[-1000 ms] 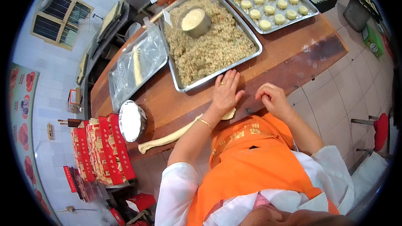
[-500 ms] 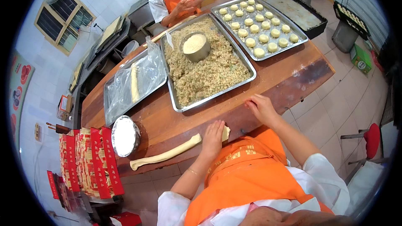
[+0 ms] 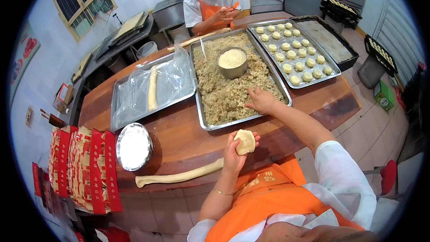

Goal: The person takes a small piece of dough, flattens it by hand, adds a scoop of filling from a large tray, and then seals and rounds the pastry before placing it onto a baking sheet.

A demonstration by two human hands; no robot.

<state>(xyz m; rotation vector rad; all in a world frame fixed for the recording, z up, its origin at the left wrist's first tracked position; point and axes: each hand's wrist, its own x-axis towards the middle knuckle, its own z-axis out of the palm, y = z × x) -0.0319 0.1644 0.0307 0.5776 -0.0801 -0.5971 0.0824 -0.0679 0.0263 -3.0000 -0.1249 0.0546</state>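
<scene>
My left hand [image 3: 233,156] is raised over the table's near edge, palm up, with a flattened round of dough [image 3: 245,142] in its fingers. My right hand [image 3: 263,101] reaches into the near right part of a metal tray [image 3: 210,128] of crumbly, greenish-brown filling [image 3: 219,101]. Its fingers are apart and their tips touch the filling. A metal bowl of pale crumbs [image 3: 232,59] sits on the filling. A long rope of pale dough [image 3: 179,177] lies along the near edge, left of and below my left hand.
On the left stand a plastic-lined tray [image 3: 130,112] with a dough strip [image 3: 152,89] and a bowl of white powder [image 3: 134,147]. Far right, a tray [image 3: 298,83] holds rows of small dough rounds beside a dark pan [image 3: 322,40]. A co-worker [image 3: 212,9] stands across the wooden table [image 3: 174,134].
My left hand has come up from pressing on the table and now holds the flattened dough round. My right hand has moved forward from the table edge into the filling. The view has shifted.
</scene>
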